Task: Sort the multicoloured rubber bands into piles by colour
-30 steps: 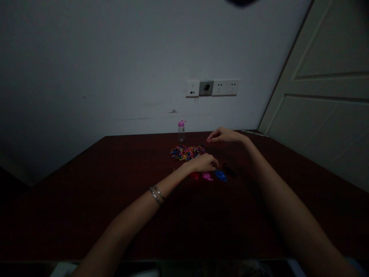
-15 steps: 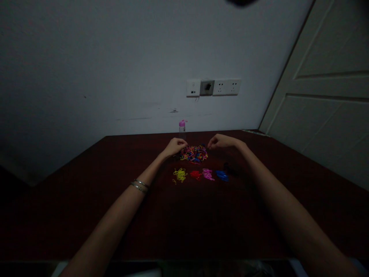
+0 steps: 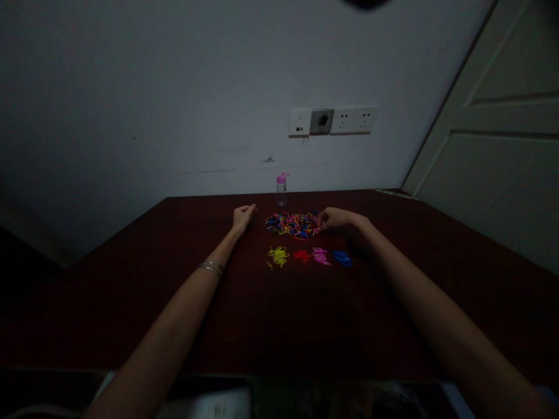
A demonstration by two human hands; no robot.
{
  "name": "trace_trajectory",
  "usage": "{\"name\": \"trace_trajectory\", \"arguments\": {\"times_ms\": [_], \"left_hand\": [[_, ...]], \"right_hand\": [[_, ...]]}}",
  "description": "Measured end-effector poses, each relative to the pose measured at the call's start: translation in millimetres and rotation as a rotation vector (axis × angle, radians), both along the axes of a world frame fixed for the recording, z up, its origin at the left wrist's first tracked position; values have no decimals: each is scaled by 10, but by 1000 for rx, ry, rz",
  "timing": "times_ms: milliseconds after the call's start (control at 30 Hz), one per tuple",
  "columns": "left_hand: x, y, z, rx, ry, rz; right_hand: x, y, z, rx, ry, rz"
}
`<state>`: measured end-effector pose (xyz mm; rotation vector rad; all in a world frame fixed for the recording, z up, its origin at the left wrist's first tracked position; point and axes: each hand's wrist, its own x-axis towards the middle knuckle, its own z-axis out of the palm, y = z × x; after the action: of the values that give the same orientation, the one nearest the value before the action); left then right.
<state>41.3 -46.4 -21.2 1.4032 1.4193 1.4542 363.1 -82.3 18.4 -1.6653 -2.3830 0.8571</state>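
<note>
A mixed heap of colourful loops (image 3: 290, 224), like small rubber bands, lies toward the back of the dark red table. My right hand (image 3: 335, 218) is at the heap's right edge, fingertips pinched together against pinkish bands; what they grip is hidden. Left of the heap, apart from it, my left hand (image 3: 243, 218) is closed with thumb and fingers together, and anything in it is too small to make out. In front of the heap lie separate piles: yellow bands (image 3: 278, 256), red bands (image 3: 301, 256), pink bands (image 3: 321, 256) and blue bands (image 3: 343, 258).
A clear bottle (image 3: 282, 195) with a pink lid stands behind the heap, near the wall. Dark, indistinct items lie right of the blue pile, by my right forearm. Wall sockets (image 3: 353, 120) are above the table (image 3: 279, 326), and a white panelled door (image 3: 493, 139) is at the right.
My left hand has drawn back left, away from the heap. My right hand has come in to touch the heap's right edge. The camera view has shifted slightly.
</note>
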Motion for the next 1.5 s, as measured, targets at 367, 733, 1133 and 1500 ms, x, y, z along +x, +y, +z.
{"name": "trace_trajectory", "arguments": {"times_ms": [367, 733, 1133, 1500], "left_hand": [[30, -74, 13, 44, 184, -73], [15, -43, -2, 37, 190, -120], [-5, 28, -54, 71, 184, -128], [48, -5, -26, 151, 316, -121]], "right_hand": [[103, 47, -75, -43, 80, -26], [128, -42, 34, -85, 197, -10], [48, -106, 207, -30, 252, 103], [-877, -609, 483, -4, 291, 403]]}}
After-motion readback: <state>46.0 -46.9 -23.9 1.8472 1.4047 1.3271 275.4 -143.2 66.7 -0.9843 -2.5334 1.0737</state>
